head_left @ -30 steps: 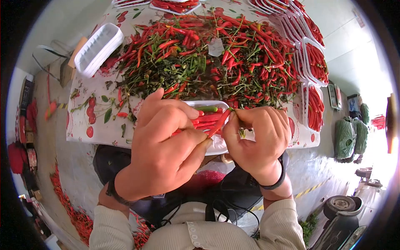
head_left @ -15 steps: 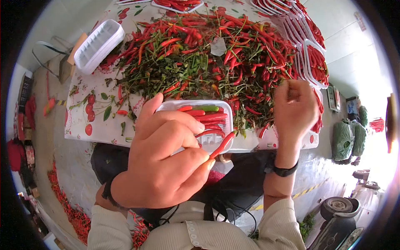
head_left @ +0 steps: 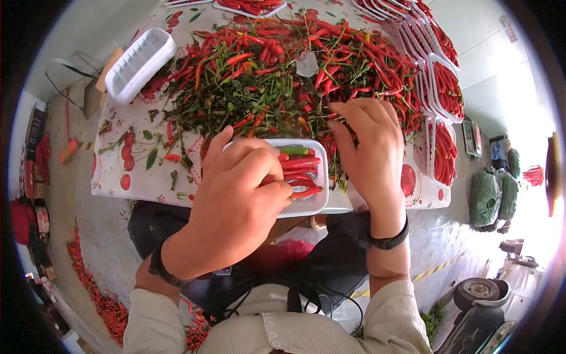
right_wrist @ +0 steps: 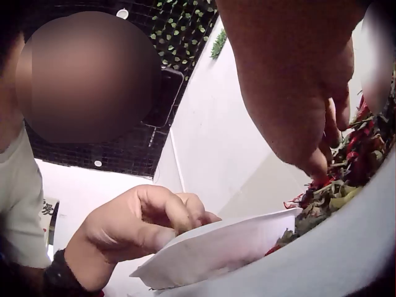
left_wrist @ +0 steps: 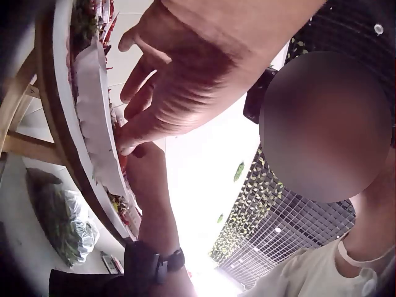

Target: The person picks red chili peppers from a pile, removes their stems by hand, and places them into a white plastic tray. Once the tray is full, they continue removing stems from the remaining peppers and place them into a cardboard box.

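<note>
left hand point(head_left: 236, 192): you're pinching a red chili point(head_left: 309, 192) low in the white tray point(head_left: 308, 206), probably to line it up | right hand point(head_left: 372, 141): fingers loosely parted at the chili pile point(head_left: 271, 82) | tray's right beside it, likely for short reaches

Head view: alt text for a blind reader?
A person's left hand partly hides a white tray of mostly red chilies, while the right hand reaches over a heap of chilies and greenery. Filled trays line the right edge of the table.
</note>
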`<state>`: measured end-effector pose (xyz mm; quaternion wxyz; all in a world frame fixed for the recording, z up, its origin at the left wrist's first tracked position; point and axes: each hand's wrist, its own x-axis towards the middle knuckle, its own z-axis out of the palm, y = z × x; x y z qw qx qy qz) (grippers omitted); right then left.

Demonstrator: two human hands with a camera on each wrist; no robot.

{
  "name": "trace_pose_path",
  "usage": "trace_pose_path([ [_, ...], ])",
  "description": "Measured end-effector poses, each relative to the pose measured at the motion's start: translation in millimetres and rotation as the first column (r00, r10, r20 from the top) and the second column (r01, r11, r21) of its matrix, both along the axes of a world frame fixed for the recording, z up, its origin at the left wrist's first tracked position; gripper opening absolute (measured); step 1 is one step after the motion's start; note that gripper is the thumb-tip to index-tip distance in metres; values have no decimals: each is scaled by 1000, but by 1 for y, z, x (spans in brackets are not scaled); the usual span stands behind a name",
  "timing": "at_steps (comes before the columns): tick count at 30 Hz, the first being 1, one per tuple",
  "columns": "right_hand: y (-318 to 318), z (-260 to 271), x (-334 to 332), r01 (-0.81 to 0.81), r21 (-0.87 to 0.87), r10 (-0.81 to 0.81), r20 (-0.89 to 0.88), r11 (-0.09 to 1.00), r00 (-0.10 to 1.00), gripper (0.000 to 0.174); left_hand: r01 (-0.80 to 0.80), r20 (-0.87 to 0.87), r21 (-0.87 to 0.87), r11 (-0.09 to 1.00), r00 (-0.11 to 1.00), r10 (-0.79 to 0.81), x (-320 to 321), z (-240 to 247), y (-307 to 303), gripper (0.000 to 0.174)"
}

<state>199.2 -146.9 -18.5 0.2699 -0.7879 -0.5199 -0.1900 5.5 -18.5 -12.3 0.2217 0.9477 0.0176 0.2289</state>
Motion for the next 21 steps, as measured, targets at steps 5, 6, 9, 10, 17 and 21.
trace_pose_path([
  [5,4,-2,-4,-6,-111,7,7,994,1000,24,-12,-1,0,1000,1000,12,3,-5,0,23],
  [6,4,-2,-4,0,-125,2,17,992,1000,23,-12,-1,0,1000,1000,12,3,-6,0,23],
  [9,1,-1,-3,25,-120,-20,45,992,999,19,-6,-1,-11,1000,1000,6,4,-8,0,24],
  [10,-1,-1,-2,21,-83,-17,40,996,999,17,-4,-1,-16,1000,1000,4,4,-7,1,25],
  [17,-23,6,19,135,193,-142,19,972,990,14,-21,78,-54,998,997,25,3,-2,9,22],
  [21,-31,5,22,243,253,-236,-58,936,970,15,-31,104,-53,998,994,36,4,-2,12,21],
])
